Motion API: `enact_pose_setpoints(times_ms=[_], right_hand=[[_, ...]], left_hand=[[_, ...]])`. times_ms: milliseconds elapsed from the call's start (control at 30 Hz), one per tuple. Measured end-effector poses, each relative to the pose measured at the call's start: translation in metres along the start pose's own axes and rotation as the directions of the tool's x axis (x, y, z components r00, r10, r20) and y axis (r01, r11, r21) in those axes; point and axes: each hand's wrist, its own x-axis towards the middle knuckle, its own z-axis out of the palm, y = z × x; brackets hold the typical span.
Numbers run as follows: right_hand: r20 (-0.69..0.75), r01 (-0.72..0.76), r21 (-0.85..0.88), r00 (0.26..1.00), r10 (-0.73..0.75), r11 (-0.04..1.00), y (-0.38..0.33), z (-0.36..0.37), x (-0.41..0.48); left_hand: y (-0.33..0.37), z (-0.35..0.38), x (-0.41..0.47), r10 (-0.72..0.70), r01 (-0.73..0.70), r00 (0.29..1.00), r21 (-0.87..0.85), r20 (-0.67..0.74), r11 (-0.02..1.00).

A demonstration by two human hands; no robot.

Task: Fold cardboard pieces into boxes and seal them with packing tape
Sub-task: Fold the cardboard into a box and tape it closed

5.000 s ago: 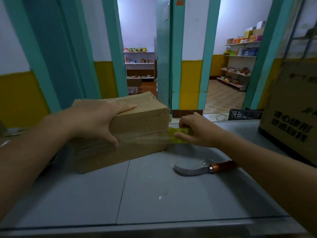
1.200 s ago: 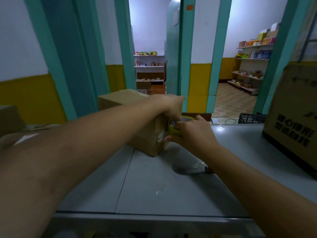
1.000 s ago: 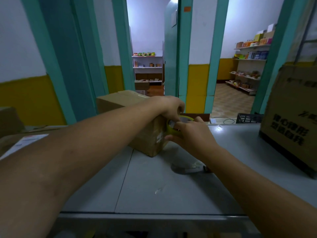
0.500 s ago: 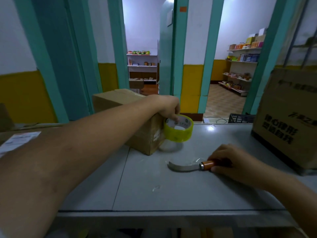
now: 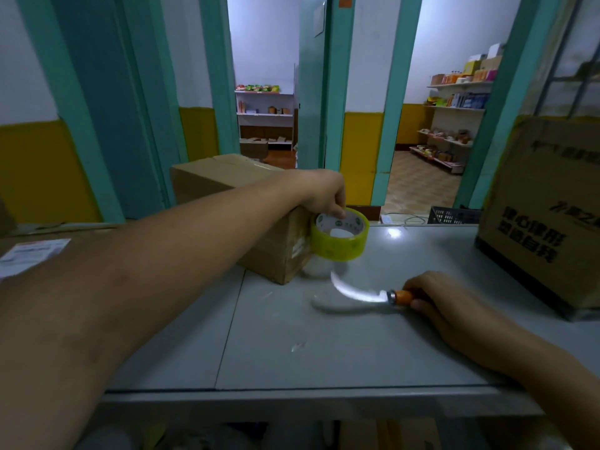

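The left hand (image 5: pixel 324 193) has its grip closed on a roll of yellowish clear packing tape with a white printed core (image 5: pixel 337 246). The fingers curl over the roll's upper rim, one fingertip dips into the core, and the roll hangs tilted above the tabletop. The roll sits right against the right end face of a closed brown cardboard box (image 5: pixel 211 180). Whether a strip of tape joins the two cannot be told. The left forearm lies across the top of that box, which stands on the grey metal tabletop (image 5: pixel 324 352) near its far edge.

The right hand (image 5: pixel 444 303) has its grip wrapped round the orange handle of a curved, sickle-like steel knife (image 5: pixel 354 292). The blade points left toward the roll and is blurred, with its shadow on the tabletop just beneath it.

At the right edge of the tabletop stands a large brown carton with dark printed characters (image 5: pixel 545 216). On the far left lies flat brown cardboard bearing a white shipping label (image 5: pixel 32 254). Beyond the tabletop a black plastic crate (image 5: pixel 454 216) sits on the floor by teal door frames. Stocked white shelves (image 5: pixel 454 108) line the room behind.
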Motion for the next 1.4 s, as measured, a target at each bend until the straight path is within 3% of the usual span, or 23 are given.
enact_pose_setpoints(times_ms=[67, 333, 400, 500, 633, 800, 1000, 1133, 1400], right_hand=[[-0.007, -0.06, 0.07, 0.998, 0.06, 0.996, -0.001, 0.0, -0.004], [-0.152, 0.07, 0.03, 0.986, -0.065, 0.997, -0.016, 0.0, -0.013], [-0.177, 0.039, 0.052, 0.984, -0.03, 0.998, -0.029, -0.003, -0.012], [-0.146, -0.022, 0.153, 0.988, 0.045, 0.988, -0.056, 0.0, -0.01], [-0.231, -0.042, 0.429, 0.961, 0.155, 0.902, -0.101, 0.017, 0.0], [-0.223, -0.102, 0.572, 0.936, 0.274, 0.814, -0.131, 0.03, 0.017], [-0.181, -0.167, 0.55, 0.932, 0.313, 0.818, -0.139, 0.039, 0.022], [-0.189, -0.185, 0.564, 0.92, 0.344, 0.804, -0.144, 0.041, 0.019], [-0.237, -0.166, 0.514, 0.915, 0.326, 0.841, -0.158, 0.051, 0.024]], left_hand=[[0.0, 0.001, 0.0, 0.005, -0.005, 1.0, -0.001, -0.006, 1.0], [0.002, -0.001, -0.002, 0.017, -0.017, 1.0, -0.004, -0.01, 1.0], [0.001, -0.001, -0.002, 0.019, -0.02, 1.0, -0.008, -0.007, 1.0], [0.001, -0.001, -0.002, 0.019, -0.019, 1.0, -0.024, -0.004, 1.0], [0.001, -0.001, -0.001, 0.018, -0.018, 1.0, -0.057, 0.008, 0.998], [-0.001, 0.0, 0.0, 0.029, -0.029, 1.0, -0.071, 0.005, 0.997], [0.0, -0.001, -0.003, 0.063, -0.062, 0.997, 0.021, -0.037, 0.998], [0.0, -0.001, -0.002, 0.198, -0.186, 0.977, 0.14, -0.084, 0.973], [0.003, -0.004, -0.006, 0.213, -0.205, 0.975, 0.104, -0.07, 0.973]])
